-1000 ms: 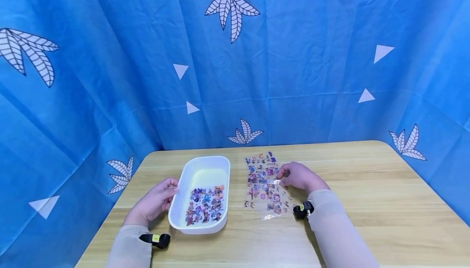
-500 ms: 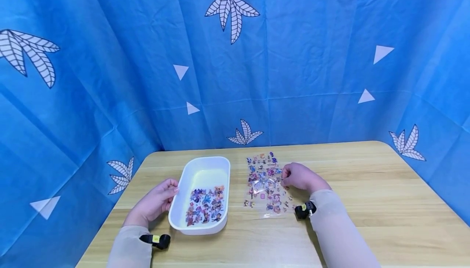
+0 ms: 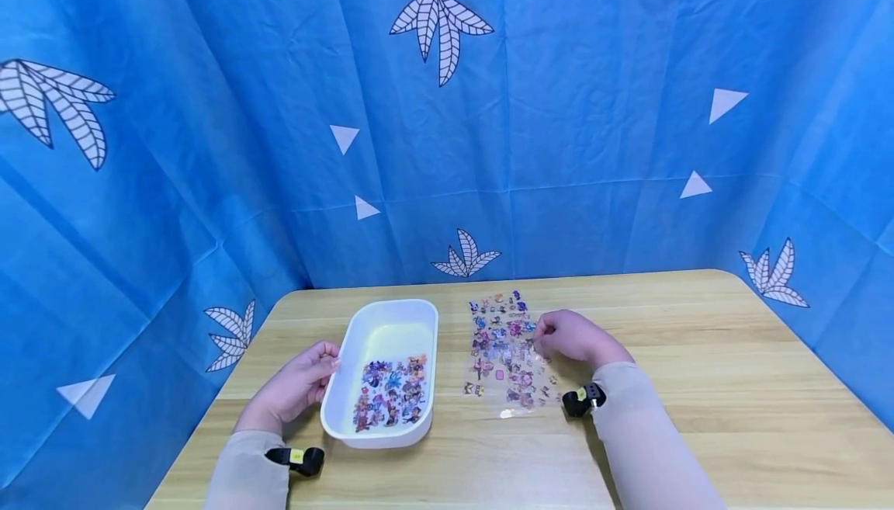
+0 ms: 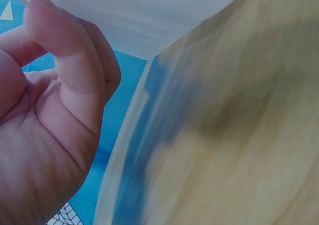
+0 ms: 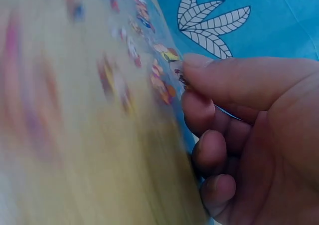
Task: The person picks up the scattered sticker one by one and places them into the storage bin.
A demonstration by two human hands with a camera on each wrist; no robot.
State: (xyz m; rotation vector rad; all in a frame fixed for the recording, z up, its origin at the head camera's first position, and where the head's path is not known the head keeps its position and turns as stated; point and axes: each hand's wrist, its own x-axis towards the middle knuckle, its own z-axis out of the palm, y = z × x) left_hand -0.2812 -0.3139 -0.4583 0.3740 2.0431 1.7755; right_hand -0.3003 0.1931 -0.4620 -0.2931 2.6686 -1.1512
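My left hand [image 3: 296,387] grips the left rim of a white tub [image 3: 355,339], tilted with its near end low. Inside the tub lies a sheet of small colourful stickers [image 3: 393,392]. In the left wrist view, the fingers of my left hand [image 4: 60,90] curl at the tub's underside [image 4: 149,15]. To the right of the tub, clear sticker sheets [image 3: 499,339] lie on the table. My right hand [image 3: 576,338] pinches their right edge; in the right wrist view, thumb and forefinger of my right hand [image 5: 249,105] hold the edge of a clear sheet [image 5: 132,40].
A light wooden table [image 3: 698,386] stretches to the right of my right arm. Behind and beside it hangs a blue curtain [image 3: 594,106] with white leaves and triangles. Black wrist devices sit on both sleeves.
My right hand has shifted slightly right with the pinched sheet edge, and the glare on the sheets has changed. My left hand and the tub look unmoved.
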